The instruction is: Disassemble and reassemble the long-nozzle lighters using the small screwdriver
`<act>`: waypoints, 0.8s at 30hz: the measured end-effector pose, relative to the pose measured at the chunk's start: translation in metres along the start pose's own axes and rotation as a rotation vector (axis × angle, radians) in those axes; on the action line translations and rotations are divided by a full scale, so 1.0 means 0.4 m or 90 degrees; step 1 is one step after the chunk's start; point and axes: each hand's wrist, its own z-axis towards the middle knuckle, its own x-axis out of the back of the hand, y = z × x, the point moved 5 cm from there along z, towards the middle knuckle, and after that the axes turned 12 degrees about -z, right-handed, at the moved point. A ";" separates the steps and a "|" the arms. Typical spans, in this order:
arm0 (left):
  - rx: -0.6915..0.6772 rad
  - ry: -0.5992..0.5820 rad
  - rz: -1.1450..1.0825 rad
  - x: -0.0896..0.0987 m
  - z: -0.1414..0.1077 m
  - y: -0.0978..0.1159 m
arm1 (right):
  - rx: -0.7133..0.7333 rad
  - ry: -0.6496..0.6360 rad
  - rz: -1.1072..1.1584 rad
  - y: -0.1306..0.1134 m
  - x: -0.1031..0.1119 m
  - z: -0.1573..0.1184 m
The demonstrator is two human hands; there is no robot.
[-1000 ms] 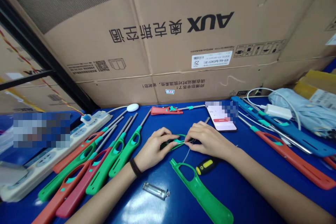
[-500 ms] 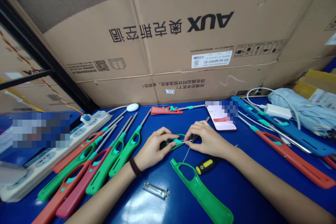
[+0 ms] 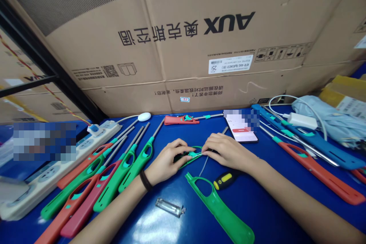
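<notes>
In front of me, an opened green lighter half (image 3: 185, 165) with a teal trigger (image 3: 195, 154) lies between my hands. My left hand (image 3: 171, 158) is closed on it, thumb and fingers pinching near the trigger. My right hand (image 3: 227, 150) is bent over its front end with the fingertips pressed together; what they pinch is hidden. A metal tube (image 3: 225, 130) pokes out behind the right hand, and a thin wire (image 3: 204, 166) hangs below it. Nearer to me lie the other green casing half (image 3: 225, 213), a clear fuel tank (image 3: 169, 207) and a black-and-yellow screwdriver (image 3: 224, 180).
Several long lighters (image 3: 110, 187) lie left beside a white power strip (image 3: 47, 173). A red lighter (image 3: 181, 120) and a phone (image 3: 241, 127) are at the back. Blue lighters (image 3: 323, 143) and an orange one (image 3: 320, 171) lie right. A large cardboard box (image 3: 171, 61) stands behind.
My right hand has turned over slightly, its fingers now closer together and covering more of the lighter's front end. My left hand stays almost in place.
</notes>
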 end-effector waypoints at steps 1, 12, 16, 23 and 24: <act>-0.001 -0.003 0.002 0.000 0.000 0.001 | -0.001 -0.002 0.002 0.001 0.000 0.000; -0.011 -0.016 0.008 0.002 0.001 0.008 | 0.020 0.000 -0.057 -0.012 -0.001 -0.001; -0.013 -0.015 0.013 0.003 0.001 0.009 | 0.024 0.006 -0.068 -0.015 -0.005 -0.002; -0.010 -0.020 0.009 0.004 0.002 0.011 | 0.022 0.012 -0.058 -0.011 -0.001 0.000; -0.010 -0.020 0.008 0.003 0.002 0.011 | 0.023 0.018 -0.050 -0.010 0.001 0.000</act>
